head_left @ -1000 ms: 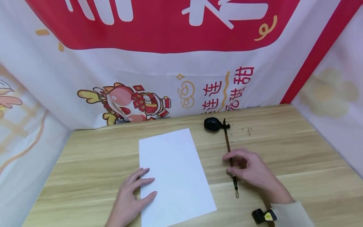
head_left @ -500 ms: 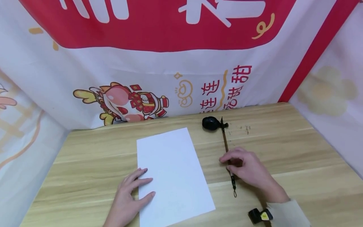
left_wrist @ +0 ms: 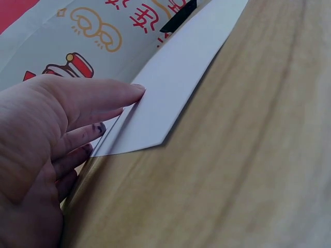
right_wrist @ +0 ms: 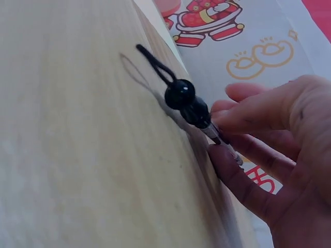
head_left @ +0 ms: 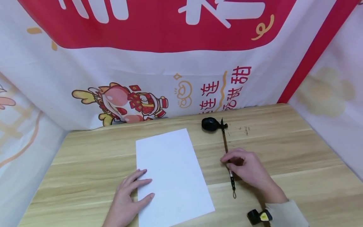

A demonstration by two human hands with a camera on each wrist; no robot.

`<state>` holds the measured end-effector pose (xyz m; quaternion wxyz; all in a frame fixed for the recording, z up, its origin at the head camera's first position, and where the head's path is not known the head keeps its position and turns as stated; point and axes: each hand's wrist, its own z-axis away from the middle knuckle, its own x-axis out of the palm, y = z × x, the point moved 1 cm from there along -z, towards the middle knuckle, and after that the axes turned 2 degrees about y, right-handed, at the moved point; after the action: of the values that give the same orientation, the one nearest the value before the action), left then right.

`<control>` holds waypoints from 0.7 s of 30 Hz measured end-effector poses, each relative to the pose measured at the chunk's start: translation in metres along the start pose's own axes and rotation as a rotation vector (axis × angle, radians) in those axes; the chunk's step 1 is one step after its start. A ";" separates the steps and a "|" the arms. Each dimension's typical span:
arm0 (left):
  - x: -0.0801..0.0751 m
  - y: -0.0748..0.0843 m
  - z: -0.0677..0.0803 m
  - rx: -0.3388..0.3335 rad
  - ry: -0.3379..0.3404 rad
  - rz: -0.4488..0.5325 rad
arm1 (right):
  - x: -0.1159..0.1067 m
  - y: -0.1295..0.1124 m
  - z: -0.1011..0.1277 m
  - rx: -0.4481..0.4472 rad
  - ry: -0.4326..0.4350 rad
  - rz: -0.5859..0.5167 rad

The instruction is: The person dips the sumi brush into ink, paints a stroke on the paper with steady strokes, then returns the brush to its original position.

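Left hand [head_left: 127, 194] splayed loosely over the paper [head_left: 173, 176], the right hand [head_left: 249, 167] pinches a brush [head_left: 225, 142] whose hasty lift might jog the black dish [head_left: 210, 124].

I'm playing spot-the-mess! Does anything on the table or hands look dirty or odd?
Yes. Dark specks mark the pale wooden table right of the black dish, and dark smudges stain fingers of the left hand. They look blotchy, perhaps stray ink.
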<state>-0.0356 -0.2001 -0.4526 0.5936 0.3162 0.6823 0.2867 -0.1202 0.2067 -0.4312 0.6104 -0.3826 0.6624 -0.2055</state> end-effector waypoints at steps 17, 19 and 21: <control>0.002 -0.002 0.001 0.041 0.027 -0.025 | 0.000 -0.001 0.003 0.055 0.164 -0.131; 0.002 -0.001 0.001 0.032 0.019 -0.028 | 0.000 -0.002 0.003 0.035 0.182 -0.145; 0.001 -0.001 0.001 0.028 0.016 -0.030 | -0.001 -0.003 0.004 0.019 0.211 -0.152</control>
<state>-0.0353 -0.1997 -0.4544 0.5878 0.3121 0.6956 0.2708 -0.1159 0.2061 -0.4290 0.5235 -0.4022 0.6901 -0.2965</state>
